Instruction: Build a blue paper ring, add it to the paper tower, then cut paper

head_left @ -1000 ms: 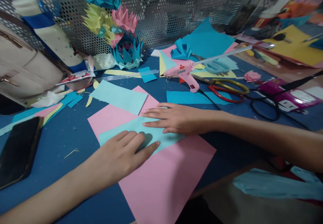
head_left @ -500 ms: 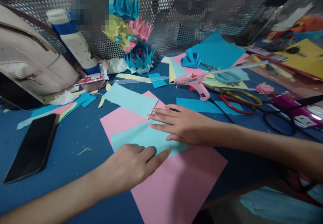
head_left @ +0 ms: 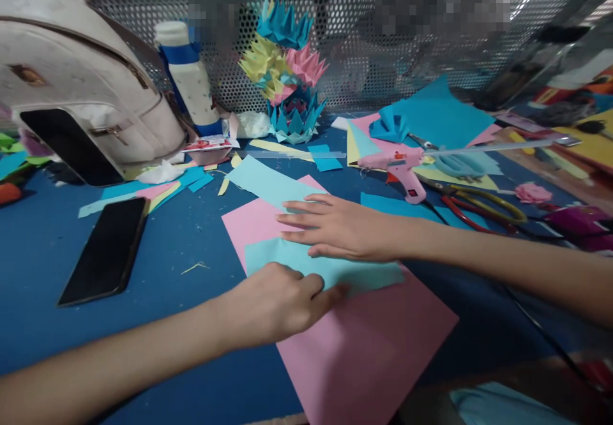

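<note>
A light blue paper strip (head_left: 282, 253) lies across a large pink sheet (head_left: 373, 348). My right hand (head_left: 340, 227) rests flat over the strip's upper edge, palm down, fingers spread and pointing left. Its fingertips also reach the near end of a second light blue strip (head_left: 268, 181), which lies at a slant on the pink sheet's far corner. At the lower edge of the nearer strip, my left hand (head_left: 282, 300) is closed, fingers curled under and thumb stretched along the paper. What lies beneath the curled fingers is hidden, but I see nothing held in them.
A black phone (head_left: 105, 249) lies at left, before a pale backpack (head_left: 96, 74) and a bottle (head_left: 189, 80). Folded paper flowers (head_left: 292, 67) stand at the back. To the right are a pink glue gun (head_left: 397, 163), scissors (head_left: 479, 205) and blue paper (head_left: 426, 112).
The view has turned left, bringing a second phone into sight. My right hand has slid leftward over the paper, uncovering the nearer strip's right end. My left hand stays at its lower edge.
</note>
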### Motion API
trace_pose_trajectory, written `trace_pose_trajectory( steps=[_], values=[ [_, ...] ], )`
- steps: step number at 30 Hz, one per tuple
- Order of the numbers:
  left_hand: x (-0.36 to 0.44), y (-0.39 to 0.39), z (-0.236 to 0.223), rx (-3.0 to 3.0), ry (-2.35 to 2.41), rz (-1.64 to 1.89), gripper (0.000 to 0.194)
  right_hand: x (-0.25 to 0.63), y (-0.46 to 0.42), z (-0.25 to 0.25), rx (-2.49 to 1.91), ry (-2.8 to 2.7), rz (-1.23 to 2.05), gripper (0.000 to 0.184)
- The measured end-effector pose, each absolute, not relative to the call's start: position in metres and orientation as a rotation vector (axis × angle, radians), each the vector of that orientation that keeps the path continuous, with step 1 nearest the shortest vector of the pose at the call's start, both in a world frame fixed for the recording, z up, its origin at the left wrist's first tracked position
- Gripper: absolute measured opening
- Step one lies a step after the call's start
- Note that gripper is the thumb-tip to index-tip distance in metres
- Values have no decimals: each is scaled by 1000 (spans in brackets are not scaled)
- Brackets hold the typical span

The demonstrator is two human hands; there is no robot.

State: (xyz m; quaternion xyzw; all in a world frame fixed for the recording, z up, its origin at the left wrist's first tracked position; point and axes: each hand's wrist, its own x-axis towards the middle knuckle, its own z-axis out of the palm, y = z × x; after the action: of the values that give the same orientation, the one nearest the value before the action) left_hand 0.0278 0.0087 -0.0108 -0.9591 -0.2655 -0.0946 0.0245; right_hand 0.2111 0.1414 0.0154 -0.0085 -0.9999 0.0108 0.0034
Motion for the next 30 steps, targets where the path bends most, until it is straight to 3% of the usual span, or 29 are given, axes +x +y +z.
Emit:
trace_pose_trajectory(
  steps=[15, 30],
  values=[
    [26, 11, -22, -2991, -842, -426, 35, 138, 138, 15, 267, -3110, 39, 45],
    [24, 9, -8, -2921, -807, -259, 47, 193, 138, 10, 14, -3105, -92, 52]
  ],
)
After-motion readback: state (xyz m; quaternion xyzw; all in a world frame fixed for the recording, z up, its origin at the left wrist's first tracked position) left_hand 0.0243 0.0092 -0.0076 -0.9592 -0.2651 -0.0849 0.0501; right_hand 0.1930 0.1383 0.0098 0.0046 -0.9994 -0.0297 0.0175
